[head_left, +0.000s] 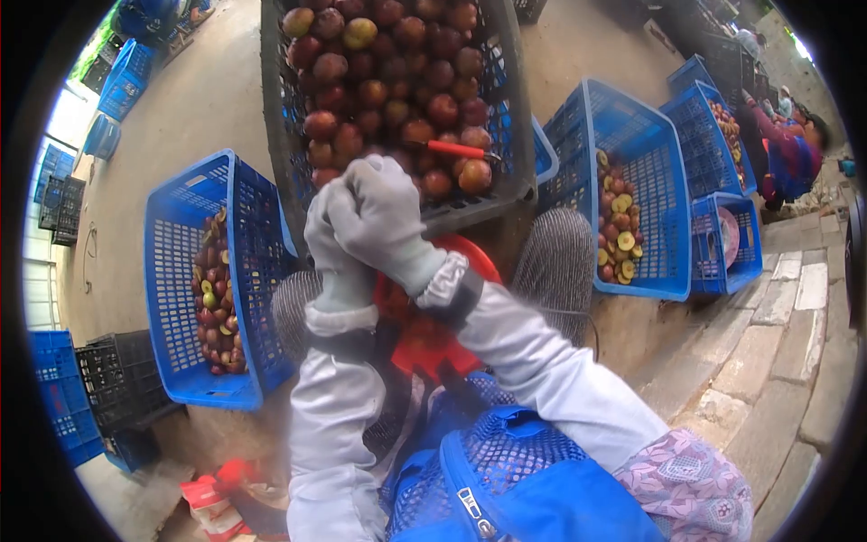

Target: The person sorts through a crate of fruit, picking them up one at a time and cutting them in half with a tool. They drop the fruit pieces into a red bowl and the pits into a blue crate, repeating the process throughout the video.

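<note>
My left hand (pixel 330 230) and my right hand (pixel 377 203), both in grey gloves, are pressed together at the near edge of a black crate (pixel 397 221). Their fingers are curled and closed; whatever they hold, if anything, is hidden. The crate is full of dark red plums (pixel 370 93). On the plums, right of my hands, lies a tool with a red handle (pixel 456 149). Beneath my wrists a red basin (pixel 470 257) stands between my knees, its contents partly covered by my arms.
Blue crates with whole and halved plums stand at the left (pixel 248 388) and right (pixel 677 226). Another blue crate (pixel 745 262) holds a pink item. Black crates (pixel 117 375) are at far left. A person (pixel 790 158) sits at upper right.
</note>
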`<state>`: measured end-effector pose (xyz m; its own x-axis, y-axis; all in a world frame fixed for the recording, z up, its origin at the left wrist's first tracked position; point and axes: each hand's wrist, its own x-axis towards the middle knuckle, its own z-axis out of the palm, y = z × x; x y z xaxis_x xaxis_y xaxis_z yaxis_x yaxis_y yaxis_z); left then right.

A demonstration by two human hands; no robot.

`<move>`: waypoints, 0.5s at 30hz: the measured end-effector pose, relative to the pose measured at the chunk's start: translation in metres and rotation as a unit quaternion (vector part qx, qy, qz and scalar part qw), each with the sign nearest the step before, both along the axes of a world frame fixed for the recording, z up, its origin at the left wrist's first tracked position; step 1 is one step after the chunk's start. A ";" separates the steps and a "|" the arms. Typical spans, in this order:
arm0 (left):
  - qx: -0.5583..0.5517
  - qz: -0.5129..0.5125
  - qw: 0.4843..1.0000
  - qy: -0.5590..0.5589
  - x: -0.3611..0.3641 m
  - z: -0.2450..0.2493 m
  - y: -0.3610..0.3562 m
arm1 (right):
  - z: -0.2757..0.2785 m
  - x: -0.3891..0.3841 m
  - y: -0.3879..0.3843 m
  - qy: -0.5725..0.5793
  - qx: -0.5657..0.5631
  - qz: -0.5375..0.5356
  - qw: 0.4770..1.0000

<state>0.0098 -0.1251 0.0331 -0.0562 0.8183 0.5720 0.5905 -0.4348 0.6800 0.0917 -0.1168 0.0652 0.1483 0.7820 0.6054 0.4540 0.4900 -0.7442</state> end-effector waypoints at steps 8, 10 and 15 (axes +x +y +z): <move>-0.054 0.001 0.994 0.092 0.006 -0.012 0.003 | -0.017 0.012 0.022 -0.160 0.059 0.042 0.984; -0.027 -0.027 0.994 0.099 0.001 -0.017 0.006 | -0.018 0.015 0.027 -0.186 0.086 0.061 0.977; -0.238 -0.226 0.945 -0.012 -0.011 -0.041 0.002 | 0.010 0.034 0.022 -0.253 0.131 0.199 0.938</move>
